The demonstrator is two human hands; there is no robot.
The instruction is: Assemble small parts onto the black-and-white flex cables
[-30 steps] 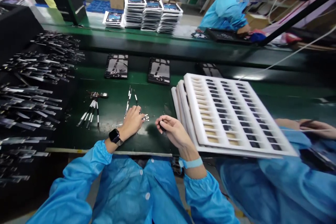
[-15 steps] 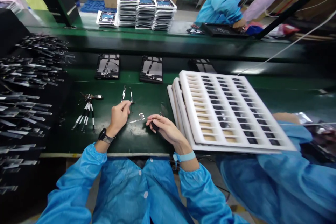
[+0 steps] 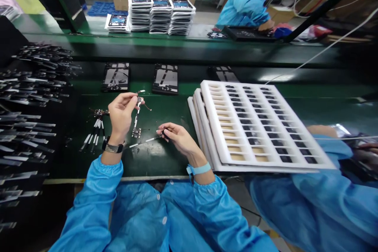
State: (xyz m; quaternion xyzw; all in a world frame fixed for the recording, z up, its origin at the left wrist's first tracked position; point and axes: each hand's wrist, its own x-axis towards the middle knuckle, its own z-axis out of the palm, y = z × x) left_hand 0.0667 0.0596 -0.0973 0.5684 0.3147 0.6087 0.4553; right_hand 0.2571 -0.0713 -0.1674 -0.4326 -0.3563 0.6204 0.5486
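Note:
My left hand (image 3: 121,112) is raised over the green bench, thumb and fingers pinched on a flex cable (image 3: 136,120). The cable hangs down, with white patches along it and a small board at its lower end. My right hand (image 3: 180,138) is closed around a small black part (image 3: 167,135), partly hidden by the fingers. From these fingertips a thin strip (image 3: 146,141) with white sections reaches left, low over the bench; whether it joins the black part I cannot tell. Left of my left hand lies a bunch of flex cables (image 3: 96,128), fanned toward me.
White foam trays (image 3: 248,126) with dark parts in slots are stacked at right. Several cable bundles (image 3: 26,122) fill the left side. Black device housings (image 3: 165,78) lie along the back. A co-worker's sleeve (image 3: 325,157) is at right; another person (image 3: 245,4) sits across the bench.
My left hand has lifted up and left, and the flex cable now hangs from its fingers. My right hand has shifted slightly left, still holding the black part.

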